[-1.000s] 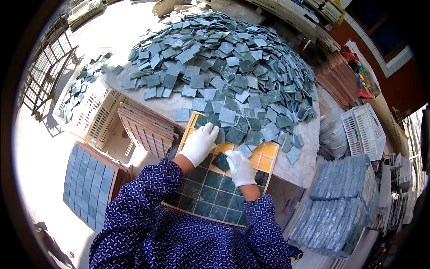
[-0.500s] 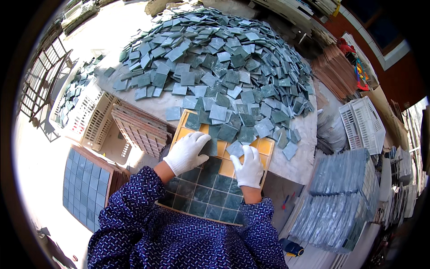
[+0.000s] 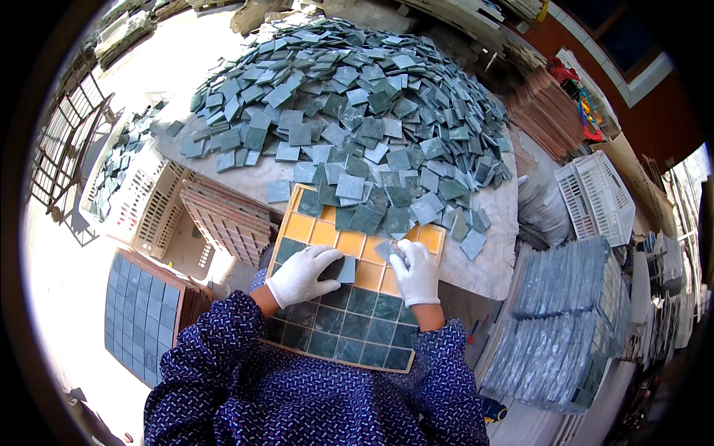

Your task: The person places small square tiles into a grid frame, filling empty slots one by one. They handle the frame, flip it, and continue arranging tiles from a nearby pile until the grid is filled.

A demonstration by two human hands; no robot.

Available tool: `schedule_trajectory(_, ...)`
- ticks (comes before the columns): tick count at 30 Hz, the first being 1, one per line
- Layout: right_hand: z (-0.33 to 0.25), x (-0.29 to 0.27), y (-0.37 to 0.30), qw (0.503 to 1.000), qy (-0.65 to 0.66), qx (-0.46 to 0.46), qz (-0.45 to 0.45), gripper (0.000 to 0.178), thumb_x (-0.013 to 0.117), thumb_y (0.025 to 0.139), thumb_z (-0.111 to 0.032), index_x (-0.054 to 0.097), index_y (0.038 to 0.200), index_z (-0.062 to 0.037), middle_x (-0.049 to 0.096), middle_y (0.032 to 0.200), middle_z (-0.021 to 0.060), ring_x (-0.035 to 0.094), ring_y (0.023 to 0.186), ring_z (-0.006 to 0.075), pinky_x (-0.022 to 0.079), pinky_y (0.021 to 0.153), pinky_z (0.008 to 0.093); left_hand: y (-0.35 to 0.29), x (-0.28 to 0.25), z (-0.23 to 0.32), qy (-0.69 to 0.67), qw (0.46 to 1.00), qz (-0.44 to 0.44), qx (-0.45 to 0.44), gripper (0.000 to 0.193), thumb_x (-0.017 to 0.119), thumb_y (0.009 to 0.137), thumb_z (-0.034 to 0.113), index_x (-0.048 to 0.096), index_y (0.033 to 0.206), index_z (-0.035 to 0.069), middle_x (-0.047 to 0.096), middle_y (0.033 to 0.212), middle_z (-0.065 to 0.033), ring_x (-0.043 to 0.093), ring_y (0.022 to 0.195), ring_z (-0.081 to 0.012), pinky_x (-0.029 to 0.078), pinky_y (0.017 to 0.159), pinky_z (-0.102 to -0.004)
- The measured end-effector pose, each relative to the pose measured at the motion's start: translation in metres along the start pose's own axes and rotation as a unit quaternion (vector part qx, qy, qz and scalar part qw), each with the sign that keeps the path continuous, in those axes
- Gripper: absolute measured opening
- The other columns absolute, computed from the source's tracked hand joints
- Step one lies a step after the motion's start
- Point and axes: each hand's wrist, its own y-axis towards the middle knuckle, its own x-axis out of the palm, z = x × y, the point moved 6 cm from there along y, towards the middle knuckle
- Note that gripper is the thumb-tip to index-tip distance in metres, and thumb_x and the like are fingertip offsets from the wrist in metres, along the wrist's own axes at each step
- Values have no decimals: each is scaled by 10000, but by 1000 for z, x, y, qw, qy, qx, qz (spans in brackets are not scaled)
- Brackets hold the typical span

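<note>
- Left hand point(image 3: 303, 275), half-curled, is pinching a tile point(image 3: 348, 269) at the tray point(image 3: 370, 274).
- Right hand point(image 3: 417, 275), also half-curled, is pinching another tile point(image 3: 384, 250).
- I'm favouring squaring edges before release.

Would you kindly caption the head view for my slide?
Gloved left hand and right hand grip square tiles at a partly filled yellow tray.

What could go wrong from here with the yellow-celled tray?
1. Loose tiles overlap the far part of the tray; they might slide farther over its bare cells.
2. The right hand holds a tile angled to the grid; if released so, it may sit askew.
</note>
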Motion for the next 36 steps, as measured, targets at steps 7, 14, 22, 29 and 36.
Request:
schedule_trajectory(7, -13, 11, -43, 989, -2, -86, -117, 323, 731, 756, -204, 624, 1033, -75, 577, 1065, 110, 580, 1011, 311, 484, 863, 383, -20, -18, -10, -33, 995, 78, -53, 526, 726, 748, 211, 539, 1203, 25, 568, 1173, -188, 549, 1086, -358, 462, 927, -402)
schedule_trajectory(14, -8, 27, -31, 986, -5, -125, -114, 263, 663, 787, -112, 635, 1045, -70, 586, 1075, 102, 586, 986, 304, 486, 854, 397, -10, -8, 8, -4, 996, 84, 0, 533, 736, 734, 162, 539, 1208, 16, 564, 1168, -183, 564, 1035, -337, 491, 872, -375)
schedule_trajectory(22, 23, 5, -9, 993, 87, 29, -73, 359, 674, 803, -147, 612, 1147, -67, 595, 1127, 127, 643, 905, 264, 511, 781, 336, 2, 5, 27, 55, 997, 37, 39, 523, 706, 751, 190, 519, 1210, 25, 564, 1169, -181, 549, 1075, -360, 461, 918, -412)
schedule_trajectory(29, 6, 1, 52, 990, -105, 4, -95, 655, 760, 741, -232, 468, 1305, -74, 480, 1312, 159, 484, 1208, 346, 433, 982, 401, 16, 55, 54, 68, 990, -63, 102, 490, 700, 745, 205, 523, 1168, 32, 567, 1148, -144, 559, 1044, -337, 474, 893, -407)
schedule_trajectory(36, 19, -12, 30, 994, -28, 20, -105, 584, 730, 708, -222, 522, 1231, -68, 554, 1105, 143, 589, 901, 268, 494, 834, 364, -48, 51, 59, 6, 994, -64, 86, 519, 718, 736, 208, 528, 1186, 32, 576, 1153, -154, 566, 1044, -343, 467, 909, -413)
